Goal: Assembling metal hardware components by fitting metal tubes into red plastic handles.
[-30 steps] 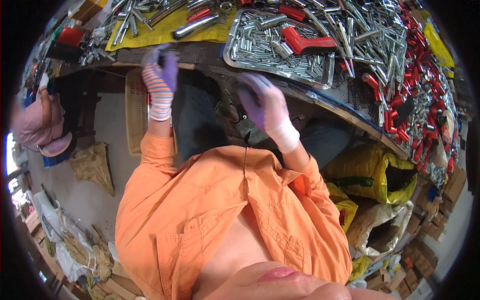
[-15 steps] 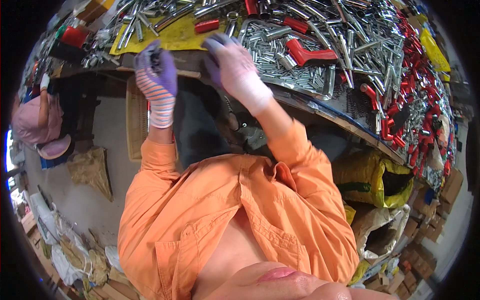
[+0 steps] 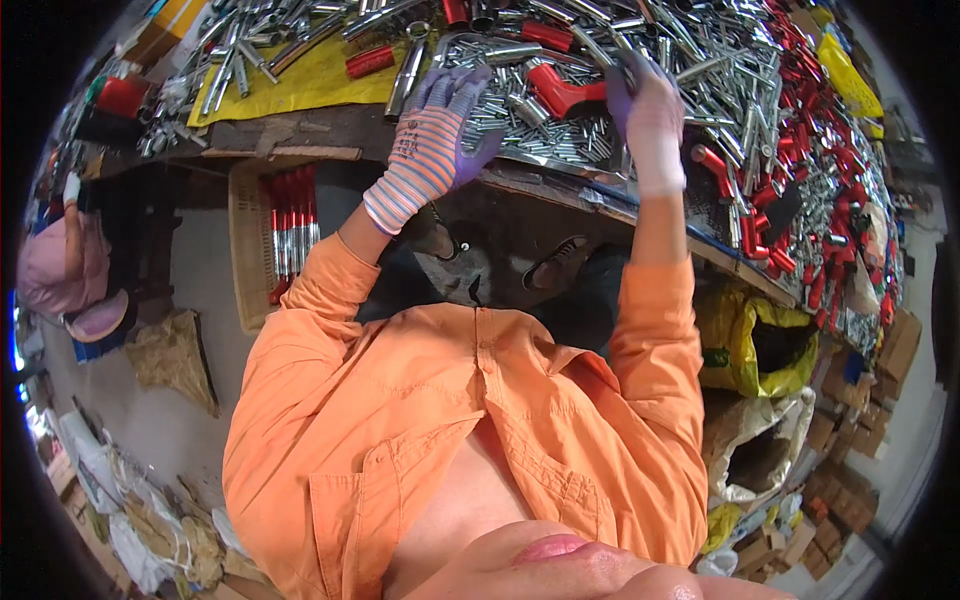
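My left hand [image 3: 436, 140], in a striped glove with purple-grey fingers, rests over the near left corner of the shallow metal tray [image 3: 560, 166]. Its fingers are stretched out and the thumb stands apart. Beside those fingers lies a chrome wrench [image 3: 405, 82] with a ring end. Farther right, my right hand [image 3: 650, 112] reaches down into the parts at the tray's right side, its fingers by chrome rods [image 3: 598, 44]. Whether it grips one is hidden. Between my hands sits a red angled handle [image 3: 555, 92] on many small metal pins [image 3: 580, 142].
A yellow sheet [image 3: 290, 92] covers the bench at left, with a red sleeve [image 3: 370, 62] on it. Red handles [image 3: 845, 215] pile up at right. Below the bench edge stands a beige crate [image 3: 245, 250] of red-handled tools [image 3: 292, 225]. Open sacks [image 3: 765, 345] stand at lower right.
Both hands have moved right: my left from the bench edge to the tray corner, my right across to the tray's far right side. The red-handled tools in the crate now show.
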The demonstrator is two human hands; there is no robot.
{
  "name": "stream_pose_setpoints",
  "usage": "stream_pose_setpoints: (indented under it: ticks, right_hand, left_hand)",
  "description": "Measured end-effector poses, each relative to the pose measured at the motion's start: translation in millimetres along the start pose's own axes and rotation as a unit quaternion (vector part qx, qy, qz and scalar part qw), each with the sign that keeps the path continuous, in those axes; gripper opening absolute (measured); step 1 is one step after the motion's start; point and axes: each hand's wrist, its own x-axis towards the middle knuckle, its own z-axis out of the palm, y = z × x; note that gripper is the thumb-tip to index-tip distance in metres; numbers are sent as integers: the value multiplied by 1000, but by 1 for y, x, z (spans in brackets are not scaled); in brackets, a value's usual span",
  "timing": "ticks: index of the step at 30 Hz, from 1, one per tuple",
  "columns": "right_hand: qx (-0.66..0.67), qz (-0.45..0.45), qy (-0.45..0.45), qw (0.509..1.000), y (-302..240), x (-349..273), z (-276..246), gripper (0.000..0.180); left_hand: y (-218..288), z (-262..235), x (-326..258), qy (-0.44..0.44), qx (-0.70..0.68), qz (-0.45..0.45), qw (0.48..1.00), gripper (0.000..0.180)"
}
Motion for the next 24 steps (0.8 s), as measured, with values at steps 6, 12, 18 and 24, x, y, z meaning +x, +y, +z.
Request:
stream_pose_setpoints:
  ticks: [6, 12, 18, 24]
  right_hand:
    - [-1, 18, -218, 976, 51, 59, 61, 35]
    - [-15, -95, 10, 995, 27, 21, 24, 27]
    - [225, 112, 90, 964, 39, -40, -3, 28]
    - [198, -43, 50, 978, 18, -94, -36, 23]
  left_hand:
    - [-44, -26, -14, 97, -29, -77, 992, 30]
    - [-113, -29, 32, 103, 119, -120, 980, 30]
    - [-170, -17, 91, -44, 40, -213, 975, 38]
    - [-240, -30, 135, 11, 206, -238, 949, 20]
